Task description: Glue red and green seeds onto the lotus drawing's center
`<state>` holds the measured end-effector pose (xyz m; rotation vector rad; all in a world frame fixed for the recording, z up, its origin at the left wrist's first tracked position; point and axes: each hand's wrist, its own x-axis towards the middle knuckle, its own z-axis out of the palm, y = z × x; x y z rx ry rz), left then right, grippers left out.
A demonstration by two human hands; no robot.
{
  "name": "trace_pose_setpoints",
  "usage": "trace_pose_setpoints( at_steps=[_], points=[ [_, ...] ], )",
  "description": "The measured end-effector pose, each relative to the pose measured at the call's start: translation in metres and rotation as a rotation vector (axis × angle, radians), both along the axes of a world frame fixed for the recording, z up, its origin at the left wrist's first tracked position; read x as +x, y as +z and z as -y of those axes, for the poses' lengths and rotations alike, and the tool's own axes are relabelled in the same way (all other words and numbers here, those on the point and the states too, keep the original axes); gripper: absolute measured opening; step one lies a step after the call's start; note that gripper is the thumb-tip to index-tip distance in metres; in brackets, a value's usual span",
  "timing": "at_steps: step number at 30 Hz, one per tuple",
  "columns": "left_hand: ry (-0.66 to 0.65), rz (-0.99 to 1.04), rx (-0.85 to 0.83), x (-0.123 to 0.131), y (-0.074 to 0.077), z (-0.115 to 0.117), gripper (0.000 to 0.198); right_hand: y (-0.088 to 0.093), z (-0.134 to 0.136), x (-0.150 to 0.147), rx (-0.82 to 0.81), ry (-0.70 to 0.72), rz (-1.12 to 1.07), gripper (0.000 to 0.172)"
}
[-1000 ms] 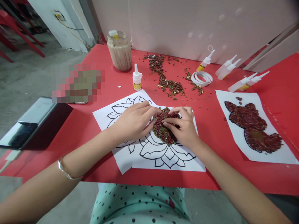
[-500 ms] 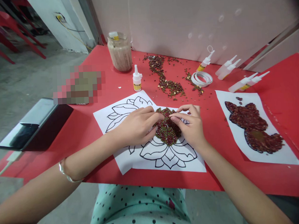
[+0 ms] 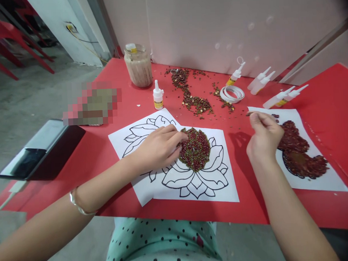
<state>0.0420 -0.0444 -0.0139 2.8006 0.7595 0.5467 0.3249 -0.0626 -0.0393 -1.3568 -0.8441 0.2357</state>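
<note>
A lotus line drawing (image 3: 197, 181) on white paper lies before me, its middle covered with a patch of red and green beans (image 3: 194, 149). Curled at the left edge of that patch is my left hand (image 3: 163, 146), fingers closed; what they may hold is too small to make out. My right hand (image 3: 265, 136) is raised off to the right, thumb and finger pinching a small thin brown piece (image 3: 249, 113). Behind it lies another sheet (image 3: 313, 140) bearing a dark reddish-brown seed picture (image 3: 303, 159), partly hidden by the hand.
Loose beans (image 3: 197, 103) are scattered behind the drawings. A glue bottle (image 3: 158, 96), glass jar (image 3: 138, 68) and tape rolls (image 3: 232, 94) stand nearby, with several more bottles (image 3: 260, 82) at the back right. A phone (image 3: 33, 150) on a dark box sits left.
My right hand has left the bean patch and moved right, now beside the other sheet with a small brown piece in its pinch. My left hand has stayed at the patch.
</note>
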Motion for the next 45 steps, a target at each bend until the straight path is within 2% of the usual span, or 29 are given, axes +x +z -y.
trace_pose_setpoints(
  at_steps=[3,7,14,17,19,27,36,45],
  points=[
    [0.077,-0.014,-0.008,0.002,0.001,-0.007,0.020,-0.002,-0.006,0.010,-0.071,-0.049,-0.242,0.011],
    [0.163,-0.177,0.027,0.015,0.003,-0.029,0.029,-0.004,-0.008,0.010,-0.141,-0.031,-0.460,0.013],
    [0.314,-0.224,-0.029,0.071,-0.002,-0.108,0.028,-0.002,-0.004,-0.001,-0.179,0.144,-0.552,0.024],
    [0.290,-0.214,-0.049,0.091,-0.008,-0.136,0.025,-0.001,-0.003,-0.002,-0.179,0.137,-0.583,0.027],
    [0.267,-0.210,-0.043,0.100,-0.012,-0.147,0.024,0.001,-0.003,-0.003,-0.178,0.142,-0.608,0.029],
    [0.137,-0.270,0.008,0.115,-0.014,-0.152,0.020,0.005,-0.002,-0.006,-0.176,0.195,-0.629,0.030],
    [0.133,-0.332,0.032,0.115,-0.008,-0.158,0.030,0.006,-0.001,-0.007,-0.187,0.231,-0.622,0.029],
    [0.099,-0.333,0.042,0.124,-0.011,-0.157,0.024,0.004,-0.001,-0.007,-0.184,0.235,-0.592,0.030]
  ],
)
